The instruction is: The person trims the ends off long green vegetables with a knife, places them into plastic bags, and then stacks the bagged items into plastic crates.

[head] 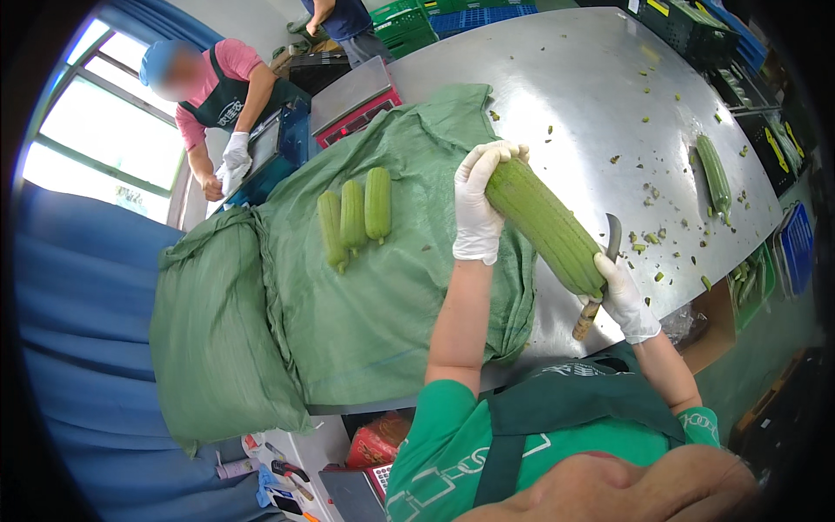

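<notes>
My left hand (pixel 483 196), in a white glove, grips the upper end of a large ridged luffa gourd (pixel 546 228). At its lower end is my right hand (pixel 620 293), also gloved, with the thumb pressed against the green skin. That same hand holds a small curved knife (pixel 613 236), blade pointing up and wooden handle hanging below the palm. The gourd is tilted above the table, between both hands. Three smaller luffas (pixel 353 215) lie side by side on green woven sacking (pixel 391 313) to the left. Another luffa (pixel 713 176) rests far right.
Cut stem bits (pixel 639 247) are scattered over the steel table (pixel 574 85). A red digital scale (pixel 359 117) stands at the back. Across the table, a person in an apron (pixel 225 91) handles something white. Dark crates (pixel 685 29) border the right side; a cardboard box (pixel 714 326) sits below the edge.
</notes>
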The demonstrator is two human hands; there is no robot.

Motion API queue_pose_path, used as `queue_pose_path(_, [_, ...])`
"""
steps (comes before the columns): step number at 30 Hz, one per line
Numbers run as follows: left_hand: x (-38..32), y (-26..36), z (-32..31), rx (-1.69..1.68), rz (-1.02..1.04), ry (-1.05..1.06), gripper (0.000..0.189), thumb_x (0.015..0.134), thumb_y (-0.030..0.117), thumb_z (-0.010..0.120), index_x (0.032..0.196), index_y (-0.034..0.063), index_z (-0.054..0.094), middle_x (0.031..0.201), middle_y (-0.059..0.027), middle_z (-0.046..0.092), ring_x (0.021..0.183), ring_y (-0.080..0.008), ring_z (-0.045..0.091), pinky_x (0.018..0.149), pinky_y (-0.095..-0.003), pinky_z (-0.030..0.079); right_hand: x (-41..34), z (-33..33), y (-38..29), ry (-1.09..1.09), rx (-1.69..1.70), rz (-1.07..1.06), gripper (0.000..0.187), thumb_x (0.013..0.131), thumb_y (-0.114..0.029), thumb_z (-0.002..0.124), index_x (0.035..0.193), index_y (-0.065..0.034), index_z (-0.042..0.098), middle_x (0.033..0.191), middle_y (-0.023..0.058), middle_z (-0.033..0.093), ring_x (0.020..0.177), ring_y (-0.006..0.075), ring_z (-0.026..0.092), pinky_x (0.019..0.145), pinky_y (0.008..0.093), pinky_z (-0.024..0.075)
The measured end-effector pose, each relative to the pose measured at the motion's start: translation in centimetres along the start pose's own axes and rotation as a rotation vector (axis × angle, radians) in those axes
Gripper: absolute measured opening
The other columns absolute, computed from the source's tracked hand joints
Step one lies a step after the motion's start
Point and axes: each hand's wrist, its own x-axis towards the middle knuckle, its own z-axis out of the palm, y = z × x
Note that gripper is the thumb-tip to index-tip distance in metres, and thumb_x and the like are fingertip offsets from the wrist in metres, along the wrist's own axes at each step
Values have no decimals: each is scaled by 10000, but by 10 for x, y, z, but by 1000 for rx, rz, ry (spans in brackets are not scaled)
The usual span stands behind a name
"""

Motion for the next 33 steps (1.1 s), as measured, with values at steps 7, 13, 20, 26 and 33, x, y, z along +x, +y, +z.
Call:
queue_pose_path(7, [-9, -17, 0, 191, 121, 539, 223, 958, 204, 512, 906, 20, 626, 903, -76, 637, 849, -181, 608, 762, -313, 494, 8, 9, 12, 249, -834, -587, 684, 740, -145, 749, 1333, 23, 451, 1221, 131, 586, 1086, 192, 584, 932, 313, 457])
queue_pose_path(13, [-25, -11, -12, 111, 153, 301, 195, 956, 175, 500, 952, 22, 621, 1009, -89, 633, 955, -177, 576, 874, -310, 446, 6, 5, 11, 194, -298, 3, 644, 787, -304, 662, 1305, 20, 459, 1024, 152, 624, 723, 166, 576, 648, 277, 478])
queue_pose_path(20, [-37, -6, -19, 207, 70, 267, 620, 854, 124, 649, 1381, 71, 326, 1282, -95, 458, 1151, -194, 462, 990, -351, 398, 35, 25, 27, 36, 79, 118, 596, 889, -559, 513, 1137, -17, 515, 826, 140, 631, 456, 109, 463, 401, 221, 387])
queue_pose_path(26, [-50, -6, -43, 64, -287, 496, 927, 821, 255, 694, 1481, 41, 79, 1273, -158, 445, 1130, -271, 486, 928, -422, 456, 72, 41, 11, -26, -334, 136, 606, 920, -492, 519, 1273, -2, 477, 855, 48, 618, 560, 63, 518, 451, 196, 350])
queue_pose_path(33, [9, 127, -175, 1468, 89, 536, 650, 759, 120, 747, 1305, 53, 401, 1157, -105, 558, 977, -228, 578, 842, -359, 491, 107, -142, -16, 549, -846, 46, 400, 885, -320, 586, 1164, -37, 632, 766, 48, 650, 628, 88, 568, 551, 257, 446])
